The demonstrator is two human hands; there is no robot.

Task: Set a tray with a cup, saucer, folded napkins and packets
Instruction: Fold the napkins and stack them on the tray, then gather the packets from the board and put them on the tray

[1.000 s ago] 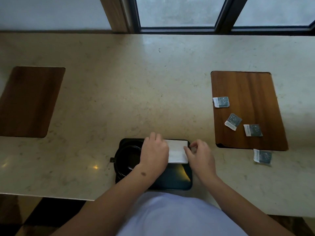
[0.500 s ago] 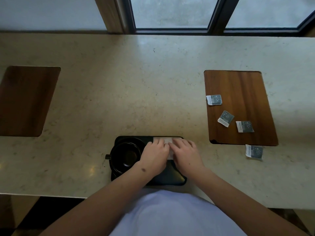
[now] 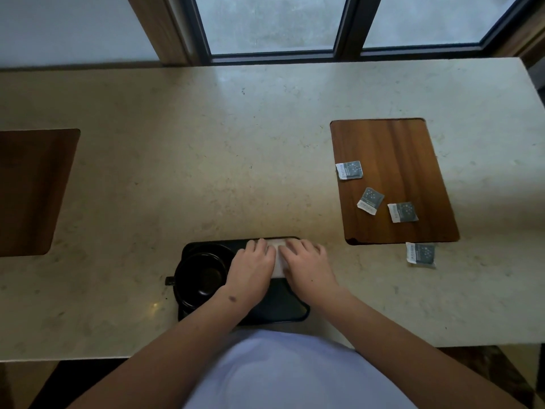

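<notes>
Both hands are pressing flat, fingers straight, on the napkin (image 3: 278, 258) lying on the far right part of the tray (image 3: 283, 305): left hand (image 3: 253, 268) w/ right hand (image 3: 306, 267) beside it. Cup (image 3: 203, 276) is sitting just left; a left wrist nudge could be tipping it. Packets (image 3: 370, 200) are waiting well right.

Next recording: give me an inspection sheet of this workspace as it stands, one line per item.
Surface: pale stone counter, two wooden boards on it.
Job's things: black tray at the near edge; black cup on its left part; white napkin under both hands. Saucer not distinguishable.
Packets: three on the right board, one on the counter beside it.
Clutter: nothing seen.
Hands: left hand and right hand press flat on the napkin.
Cables: nothing seen.
Surroundings: window behind the counter.
</notes>
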